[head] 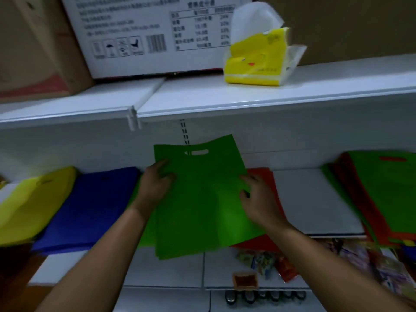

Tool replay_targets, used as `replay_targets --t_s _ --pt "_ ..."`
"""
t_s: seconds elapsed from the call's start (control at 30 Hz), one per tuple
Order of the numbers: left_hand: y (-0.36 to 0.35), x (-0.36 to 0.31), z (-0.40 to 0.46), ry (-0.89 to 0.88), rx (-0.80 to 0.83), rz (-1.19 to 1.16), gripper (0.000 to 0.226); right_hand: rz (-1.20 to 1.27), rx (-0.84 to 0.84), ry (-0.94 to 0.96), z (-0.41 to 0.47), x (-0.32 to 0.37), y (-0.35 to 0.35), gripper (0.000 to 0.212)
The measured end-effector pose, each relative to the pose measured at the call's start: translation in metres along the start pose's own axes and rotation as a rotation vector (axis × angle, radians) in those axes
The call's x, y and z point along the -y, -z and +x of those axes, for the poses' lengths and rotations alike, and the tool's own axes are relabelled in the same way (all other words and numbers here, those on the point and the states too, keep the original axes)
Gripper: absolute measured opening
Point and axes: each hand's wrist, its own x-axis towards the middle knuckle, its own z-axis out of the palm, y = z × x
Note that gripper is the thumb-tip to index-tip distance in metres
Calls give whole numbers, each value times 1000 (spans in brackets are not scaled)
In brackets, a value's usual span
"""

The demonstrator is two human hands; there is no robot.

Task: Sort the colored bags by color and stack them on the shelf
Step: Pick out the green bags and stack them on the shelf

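While we hold it by both side edges, the green bag (202, 199) lies flat over the middle of the white shelf (315, 199): matte non-woven fabric, rectangular, with an oval die-cut handle slot near its far edge, resting on more green sheets beneath. Our left hand (155, 185) grips its left edge, fingers curled over the cloth; our right hand (256, 197) pinches the right edge. Left of it lie a blue bag pile (90, 206), flat and dark, and a yellow bag pile (33, 203) beyond that. Red bags (265, 176) show under the green bag's right side. Far right, a mixed stack (382, 194) shows green over red. Above, a yellow tissue pack (256, 61) and a printed white carton (146, 34).
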Motion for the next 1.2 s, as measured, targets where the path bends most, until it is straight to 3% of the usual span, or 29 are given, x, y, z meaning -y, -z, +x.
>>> replay_targets --t_s 0.33,0.67,0.83,0.97,1.2 --pt "65 58 -17 148 -80 159 57 33 131 99 -15 43 -69 47" --pt "67 123 39 177 -93 222 44 16 218 -58 10 59 -139 52" --pt "58 142 73 172 -4 255 38 -8 253 -170 23 53 -162 53" --pt "49 154 93 173 140 367 7 -68 349 -206 30 48 -173 56" --pt "48 181 111 243 247 330 34 -238 517 -184 37 50 -190 68"
